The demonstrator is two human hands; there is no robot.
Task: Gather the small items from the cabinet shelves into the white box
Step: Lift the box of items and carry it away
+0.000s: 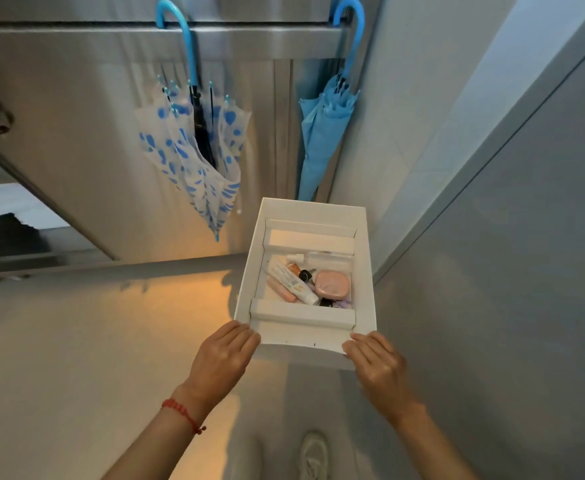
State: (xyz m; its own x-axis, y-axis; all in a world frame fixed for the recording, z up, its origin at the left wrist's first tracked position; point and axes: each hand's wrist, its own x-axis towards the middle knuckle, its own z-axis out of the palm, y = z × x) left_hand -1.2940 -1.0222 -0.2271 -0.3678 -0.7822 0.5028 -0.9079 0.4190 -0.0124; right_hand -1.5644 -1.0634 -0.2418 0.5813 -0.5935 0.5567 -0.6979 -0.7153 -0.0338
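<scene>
— White card is what the open box (313, 216) is made of; where is it held?

— It is held out in front of the person, above the pale floor (76, 341). Its near left corner is gripped by the left hand (222, 358), and its near right corner by the right hand (377, 367). Both hands are closed on the near rim, fingers curled around the edge.

— What is seen inside the box?

— Small items are gathered on its bottom. A white tube (289, 279) is laid slantwise at the left of the box floor, with a thin pink stick (280, 289) just beside it on the left. A pink rounded case (332, 285) is placed at the right, touching the tube's lower end. A small dark-capped bottle (305, 275) is wedged between tube and case. Other small pieces are partly hidden and cannot be told apart.

— And around the box?

— Beyond its far left corner, a white umbrella with blue spots (197, 154) is hung by a blue hooked handle from a metal rail (111, 39). Beyond its far edge, a plain blue umbrella (320, 133) is hung from the same rail. A red string bracelet (183, 414) is worn on the left wrist. Below the box, between the forearms, a light shoe (314, 455) is seen on the floor.
</scene>
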